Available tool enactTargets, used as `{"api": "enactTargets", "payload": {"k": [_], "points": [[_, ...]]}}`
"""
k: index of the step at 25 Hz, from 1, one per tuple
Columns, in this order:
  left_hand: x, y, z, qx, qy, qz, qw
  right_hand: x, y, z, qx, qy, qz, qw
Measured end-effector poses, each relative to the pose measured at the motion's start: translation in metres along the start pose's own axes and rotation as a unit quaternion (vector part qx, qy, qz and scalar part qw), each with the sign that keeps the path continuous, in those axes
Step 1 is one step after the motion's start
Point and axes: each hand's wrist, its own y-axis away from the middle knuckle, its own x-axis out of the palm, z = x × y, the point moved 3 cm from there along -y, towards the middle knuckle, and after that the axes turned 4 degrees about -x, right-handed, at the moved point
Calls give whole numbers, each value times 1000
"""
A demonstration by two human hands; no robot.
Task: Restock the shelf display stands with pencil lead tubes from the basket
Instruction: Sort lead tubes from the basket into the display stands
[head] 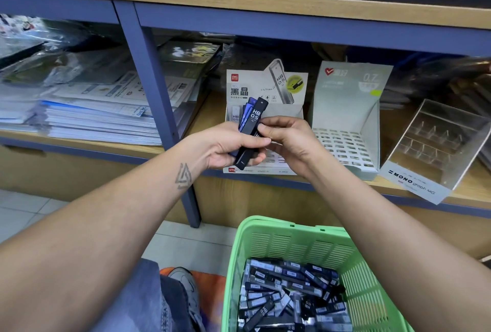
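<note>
My left hand (pixel 228 145) grips a small bunch of black and blue pencil lead tubes (pixel 252 119) marked HB 0.5, held upright in front of the shelf. My right hand (pixel 287 140) pinches the front black tube of that bunch with thumb and forefinger. Behind both hands stands a white cardboard display stand (pixel 287 84) printed HB 0.5, one tube visible in its back left corner. To its right is a pale green 0.7 display stand (pixel 345 108) with a grid of open slots. A green plastic basket (pixel 300 241) below holds many loose lead tubes (pixel 289 294).
A clear acrylic MONO graph stand (pixel 435 151) sits at the shelf's right. Stacks of paper packs (pixel 93 108) fill the left bay behind a blue upright post (pixel 156 84). My knee in jeans and a grey shoe (pixel 183 281) are left of the basket on the tiled floor.
</note>
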Motion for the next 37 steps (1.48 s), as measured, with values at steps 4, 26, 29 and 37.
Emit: {"api": "enactTargets", "payload": {"k": [4, 26, 29, 37], "points": [[-1, 0, -1, -4, 32, -8, 999, -8, -1, 0, -3, 27, -46, 999], [-36, -5, -19, 41, -99, -324, 940, -25, -22, 21, -168, 243, -185, 937], [-41, -7, -21, 66, -158, -384, 907, -16, -29, 24, -213, 342, -177, 898], [-39, -15, -13, 68, -334, -430, 836, -5, -51, 15, -246, 426, -148, 858]]}}
